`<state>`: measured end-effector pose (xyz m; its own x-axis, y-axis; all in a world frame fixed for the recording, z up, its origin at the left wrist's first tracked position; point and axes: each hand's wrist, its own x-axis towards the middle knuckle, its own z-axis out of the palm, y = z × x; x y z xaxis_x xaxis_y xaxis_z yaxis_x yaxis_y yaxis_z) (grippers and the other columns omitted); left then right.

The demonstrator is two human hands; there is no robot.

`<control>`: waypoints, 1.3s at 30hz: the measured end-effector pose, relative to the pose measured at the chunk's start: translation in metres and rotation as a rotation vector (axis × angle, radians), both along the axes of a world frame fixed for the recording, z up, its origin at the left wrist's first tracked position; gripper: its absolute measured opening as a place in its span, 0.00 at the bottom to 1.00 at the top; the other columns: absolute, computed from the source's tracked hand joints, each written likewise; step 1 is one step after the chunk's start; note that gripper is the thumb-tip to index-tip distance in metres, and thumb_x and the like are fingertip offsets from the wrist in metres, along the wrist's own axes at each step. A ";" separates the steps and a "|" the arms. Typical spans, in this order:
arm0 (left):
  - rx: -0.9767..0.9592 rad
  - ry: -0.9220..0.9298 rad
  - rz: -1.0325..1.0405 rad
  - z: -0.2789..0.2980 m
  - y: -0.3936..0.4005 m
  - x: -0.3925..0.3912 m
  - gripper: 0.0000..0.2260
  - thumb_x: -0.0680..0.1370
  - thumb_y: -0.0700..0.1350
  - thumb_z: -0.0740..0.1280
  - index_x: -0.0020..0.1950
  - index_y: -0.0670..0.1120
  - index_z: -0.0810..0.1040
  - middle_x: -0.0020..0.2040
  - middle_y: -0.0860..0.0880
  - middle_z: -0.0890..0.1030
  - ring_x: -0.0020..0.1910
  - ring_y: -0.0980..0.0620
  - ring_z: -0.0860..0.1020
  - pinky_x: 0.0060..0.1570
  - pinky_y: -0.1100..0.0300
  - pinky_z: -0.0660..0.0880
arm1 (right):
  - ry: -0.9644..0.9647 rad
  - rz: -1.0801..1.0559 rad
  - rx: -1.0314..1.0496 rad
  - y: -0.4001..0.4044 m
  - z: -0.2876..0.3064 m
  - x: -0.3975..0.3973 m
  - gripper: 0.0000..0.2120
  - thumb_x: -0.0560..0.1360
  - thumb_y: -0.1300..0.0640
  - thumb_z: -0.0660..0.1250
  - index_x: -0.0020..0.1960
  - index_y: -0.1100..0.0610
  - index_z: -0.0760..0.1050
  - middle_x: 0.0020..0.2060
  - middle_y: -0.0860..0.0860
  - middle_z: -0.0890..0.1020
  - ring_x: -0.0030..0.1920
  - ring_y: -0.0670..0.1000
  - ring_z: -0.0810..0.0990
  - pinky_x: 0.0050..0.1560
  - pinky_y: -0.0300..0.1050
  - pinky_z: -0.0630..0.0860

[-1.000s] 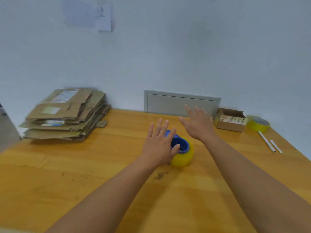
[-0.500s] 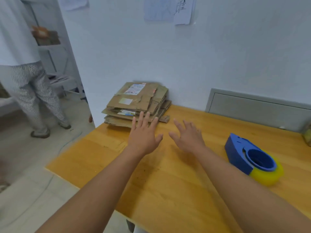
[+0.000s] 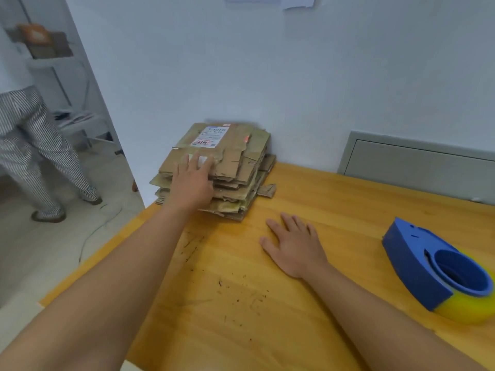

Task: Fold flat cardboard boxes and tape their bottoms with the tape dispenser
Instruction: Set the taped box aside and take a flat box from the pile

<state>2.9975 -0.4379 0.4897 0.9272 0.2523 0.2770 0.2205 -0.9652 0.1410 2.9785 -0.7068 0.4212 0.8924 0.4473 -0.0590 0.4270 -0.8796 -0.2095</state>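
A: Hands, status?
B: Left hand point(image 3: 193, 180) flat, fingers straight, on the flat cardboard stack point(image 3: 235, 167), frame centre. Right hand point(image 3: 294, 243) spread, palm down on the tabletop point(image 3: 308, 317).
A: Dispenser?
B: Tape dispenser point(image 3: 439, 271) lower right, untouched.

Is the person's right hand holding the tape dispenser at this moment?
No, the right hand lies flat on the table, apart from the tape dispenser.

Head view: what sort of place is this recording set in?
Probably a small packing or shipping workroom: a stack of flattened, labelled cardboard boxes sits on a wooden table beside a blue tape dispenser with yellow tape.
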 end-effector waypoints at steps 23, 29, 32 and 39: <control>-0.294 -0.785 -0.323 0.039 -0.106 -0.154 0.19 0.76 0.29 0.63 0.64 0.43 0.78 0.58 0.47 0.81 0.55 0.50 0.77 0.54 0.61 0.70 | 0.060 -0.239 0.965 -0.034 0.043 -0.024 0.40 0.77 0.43 0.69 0.81 0.50 0.51 0.78 0.51 0.59 0.76 0.53 0.61 0.72 0.48 0.62; -0.586 -0.745 -0.305 0.032 -0.135 -0.189 0.08 0.83 0.45 0.60 0.62 0.50 0.73 0.41 0.68 0.77 0.37 0.66 0.75 0.31 0.70 0.67 | 0.159 -0.202 1.054 -0.076 0.080 -0.049 0.65 0.59 0.25 0.72 0.81 0.46 0.38 0.81 0.48 0.48 0.79 0.54 0.53 0.76 0.61 0.60; -0.721 -0.734 -0.285 0.034 -0.154 -0.199 0.12 0.83 0.48 0.60 0.67 0.55 0.68 0.47 0.69 0.77 0.46 0.70 0.75 0.40 0.72 0.72 | 0.185 -0.153 1.095 -0.099 0.095 -0.064 0.71 0.50 0.19 0.71 0.80 0.43 0.37 0.81 0.45 0.49 0.79 0.53 0.54 0.75 0.57 0.60; -0.947 -0.629 -0.249 0.031 -0.181 -0.214 0.12 0.84 0.47 0.61 0.57 0.67 0.67 0.45 0.72 0.75 0.46 0.72 0.73 0.45 0.65 0.70 | 0.199 -0.078 1.096 -0.141 0.108 -0.093 0.69 0.53 0.23 0.75 0.80 0.41 0.38 0.80 0.47 0.54 0.77 0.52 0.59 0.74 0.55 0.63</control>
<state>2.7840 -0.6188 0.5205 0.7464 0.4346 0.5041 -0.3259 -0.4217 0.8461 2.8852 -0.8477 0.5293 0.9388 0.2886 0.1881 0.2514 -0.2004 -0.9469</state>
